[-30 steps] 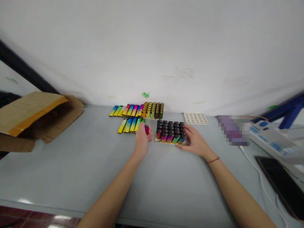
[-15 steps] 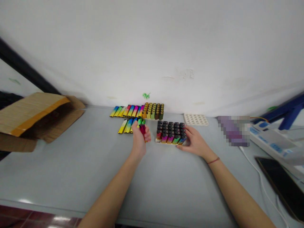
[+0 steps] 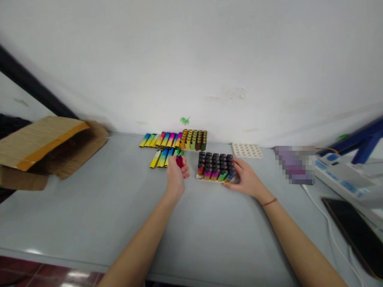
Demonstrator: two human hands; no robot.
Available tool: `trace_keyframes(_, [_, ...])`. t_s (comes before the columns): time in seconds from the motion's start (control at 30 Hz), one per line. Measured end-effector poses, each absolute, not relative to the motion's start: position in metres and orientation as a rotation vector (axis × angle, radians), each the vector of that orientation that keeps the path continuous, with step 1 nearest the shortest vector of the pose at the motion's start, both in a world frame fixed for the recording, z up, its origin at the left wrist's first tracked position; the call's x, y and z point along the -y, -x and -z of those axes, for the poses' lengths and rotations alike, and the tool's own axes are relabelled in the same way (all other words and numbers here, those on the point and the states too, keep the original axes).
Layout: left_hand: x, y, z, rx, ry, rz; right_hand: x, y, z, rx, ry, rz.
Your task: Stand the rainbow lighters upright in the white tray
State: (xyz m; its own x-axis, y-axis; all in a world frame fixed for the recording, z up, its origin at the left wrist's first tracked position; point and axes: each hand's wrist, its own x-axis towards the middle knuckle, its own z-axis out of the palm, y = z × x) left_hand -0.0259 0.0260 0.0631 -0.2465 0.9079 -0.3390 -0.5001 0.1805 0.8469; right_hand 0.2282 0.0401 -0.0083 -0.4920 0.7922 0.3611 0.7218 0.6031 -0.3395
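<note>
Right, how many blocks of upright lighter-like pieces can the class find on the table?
2. The front block is touched by the right hand; the back block stands behind the first, slightly left, near the wall. The shaded cardboard box could hide more.

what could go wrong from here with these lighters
The left hand, gripping a magenta lighter, is close to the lighters lying flat and might knock their row askew.
The right hand rests against the right side of the black-topped lighters; a push could shift the batch.
The right forearm could brush the white cable nearby.
</note>
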Motion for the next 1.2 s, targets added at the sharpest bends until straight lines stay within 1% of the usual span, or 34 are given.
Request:
trace_keyframes(0.8, [-0.025, 0.026, -0.063, -1.049, -0.467, -1.408, -0.041, -0.228, 0.009, 2.348, 1.197, -0.204])
trace_keyframes(1.0, [-0.031, 0.034, -0.056, -1.008, -0.738, -1.456, -0.041, -0.229, 0.010, 2.343, 1.193, -0.204])
trace_keyframes(1.2, [-0.036, 0.062, -0.054, -1.091, -1.283, -1.368, -0.041, -0.228, 0.008, 2.339, 1.181, -0.207])
